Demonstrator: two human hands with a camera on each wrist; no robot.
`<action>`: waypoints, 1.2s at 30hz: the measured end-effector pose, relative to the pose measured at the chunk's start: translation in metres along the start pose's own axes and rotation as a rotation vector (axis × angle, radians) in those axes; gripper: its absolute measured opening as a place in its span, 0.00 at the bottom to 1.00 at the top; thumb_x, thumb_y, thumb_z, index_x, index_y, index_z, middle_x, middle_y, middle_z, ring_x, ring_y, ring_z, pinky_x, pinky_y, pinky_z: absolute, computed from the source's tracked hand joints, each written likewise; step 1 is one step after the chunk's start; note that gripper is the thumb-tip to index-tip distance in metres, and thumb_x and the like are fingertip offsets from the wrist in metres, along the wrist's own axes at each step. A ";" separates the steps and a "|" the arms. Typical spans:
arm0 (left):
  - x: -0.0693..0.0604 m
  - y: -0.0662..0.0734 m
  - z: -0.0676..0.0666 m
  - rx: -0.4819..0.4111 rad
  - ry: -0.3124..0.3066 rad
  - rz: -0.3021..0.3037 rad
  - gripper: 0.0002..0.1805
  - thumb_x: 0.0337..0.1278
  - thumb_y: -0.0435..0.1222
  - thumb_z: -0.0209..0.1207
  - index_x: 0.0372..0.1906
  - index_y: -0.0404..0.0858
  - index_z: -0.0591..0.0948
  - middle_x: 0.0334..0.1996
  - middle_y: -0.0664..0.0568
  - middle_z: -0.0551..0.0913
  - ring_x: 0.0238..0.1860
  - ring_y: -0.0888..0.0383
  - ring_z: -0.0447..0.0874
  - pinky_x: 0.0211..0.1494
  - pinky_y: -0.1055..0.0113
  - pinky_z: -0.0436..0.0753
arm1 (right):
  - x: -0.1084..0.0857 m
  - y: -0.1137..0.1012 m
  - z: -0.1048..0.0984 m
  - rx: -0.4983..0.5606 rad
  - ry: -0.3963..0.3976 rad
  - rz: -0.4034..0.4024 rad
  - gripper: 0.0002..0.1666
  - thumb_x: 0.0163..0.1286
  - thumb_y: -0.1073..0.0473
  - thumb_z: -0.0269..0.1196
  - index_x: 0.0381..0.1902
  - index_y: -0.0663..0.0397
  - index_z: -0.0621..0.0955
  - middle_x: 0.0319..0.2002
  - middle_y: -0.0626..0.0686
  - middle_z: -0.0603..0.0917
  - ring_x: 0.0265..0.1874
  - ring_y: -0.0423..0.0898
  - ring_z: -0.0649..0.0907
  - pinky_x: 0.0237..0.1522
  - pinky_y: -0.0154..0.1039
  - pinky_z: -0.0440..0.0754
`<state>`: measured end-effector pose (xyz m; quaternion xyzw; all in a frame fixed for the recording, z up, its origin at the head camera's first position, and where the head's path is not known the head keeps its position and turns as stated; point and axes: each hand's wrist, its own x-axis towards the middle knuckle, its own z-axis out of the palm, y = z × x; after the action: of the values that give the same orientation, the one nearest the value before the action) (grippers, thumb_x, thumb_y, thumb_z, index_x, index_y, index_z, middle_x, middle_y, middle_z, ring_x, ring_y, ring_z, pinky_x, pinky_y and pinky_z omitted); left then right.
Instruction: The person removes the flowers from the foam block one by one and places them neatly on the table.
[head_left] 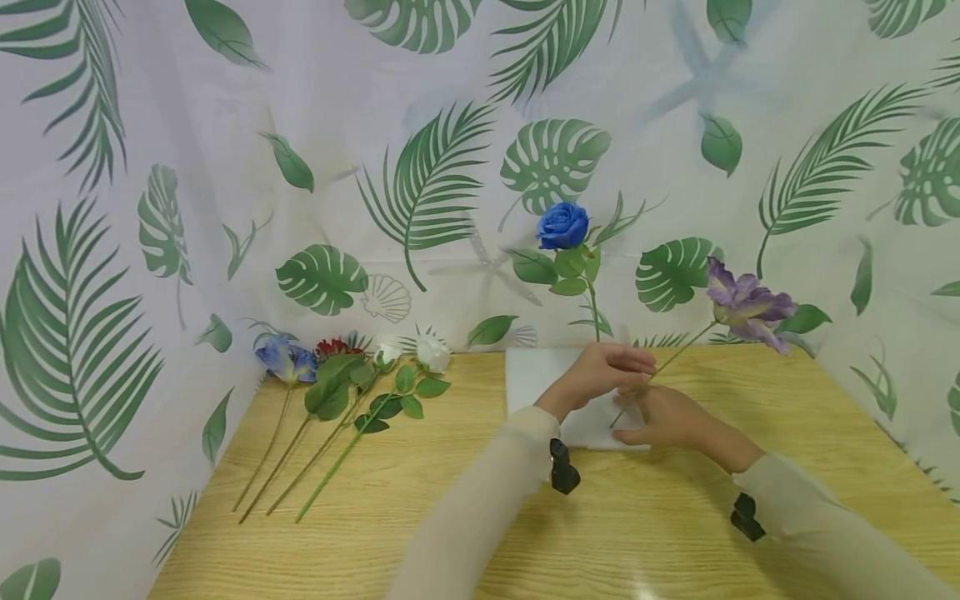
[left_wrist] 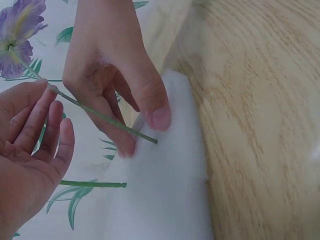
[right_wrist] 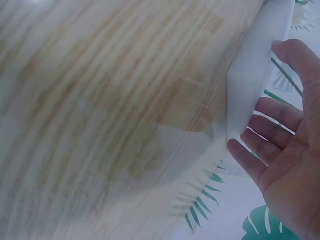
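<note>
My left hand (head_left: pixel 600 377) pinches the thin stem of a purple flower (head_left: pixel 750 308) between thumb and fingertips. The stem slants down to the left, its lower end over the white foam block (head_left: pixel 528 379); I cannot tell whether the tip enters it. Around the right end of the block, my right hand (head_left: pixel 671 418) has its thumb and fingers spread, with the fingertips at the foam in the right wrist view. Behind the hands a blue rose (head_left: pixel 562 226) stands upright, its green stem (left_wrist: pixel 95 184) meeting the foam in the left wrist view.
On the left of the wooden table (head_left: pixel 360 550) lie a blue flower (head_left: pixel 287 360), a red flower (head_left: pixel 333 348) and two white roses (head_left: pixel 432 353), stems toward me. A leaf-printed curtain (head_left: pixel 450 75) hangs close behind the table.
</note>
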<state>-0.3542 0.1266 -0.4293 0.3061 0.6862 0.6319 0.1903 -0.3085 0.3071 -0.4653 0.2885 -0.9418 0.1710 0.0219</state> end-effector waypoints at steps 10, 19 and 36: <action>-0.003 -0.002 0.002 0.011 0.015 -0.025 0.15 0.64 0.27 0.65 0.54 0.31 0.85 0.49 0.35 0.88 0.37 0.70 0.85 0.47 0.73 0.86 | 0.004 0.003 0.005 0.006 0.012 -0.028 0.34 0.62 0.44 0.72 0.54 0.66 0.82 0.47 0.59 0.88 0.41 0.53 0.88 0.44 0.50 0.87; -0.007 -0.005 -0.010 0.050 -0.009 0.005 0.15 0.66 0.30 0.64 0.55 0.32 0.86 0.53 0.37 0.87 0.38 0.71 0.84 0.55 0.64 0.87 | 0.007 0.001 0.005 0.002 -0.009 -0.019 0.35 0.64 0.43 0.71 0.56 0.68 0.83 0.52 0.65 0.87 0.48 0.60 0.88 0.47 0.55 0.87; -0.021 -0.005 -0.020 0.091 0.023 0.037 0.11 0.64 0.28 0.65 0.49 0.29 0.87 0.47 0.36 0.89 0.36 0.72 0.84 0.45 0.77 0.85 | -0.002 -0.003 -0.002 0.005 0.026 -0.035 0.34 0.62 0.45 0.73 0.55 0.67 0.84 0.52 0.61 0.88 0.50 0.60 0.87 0.49 0.55 0.87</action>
<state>-0.3527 0.0978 -0.4345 0.3198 0.7106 0.6069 0.1562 -0.3056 0.3062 -0.4626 0.3027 -0.9359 0.1768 0.0362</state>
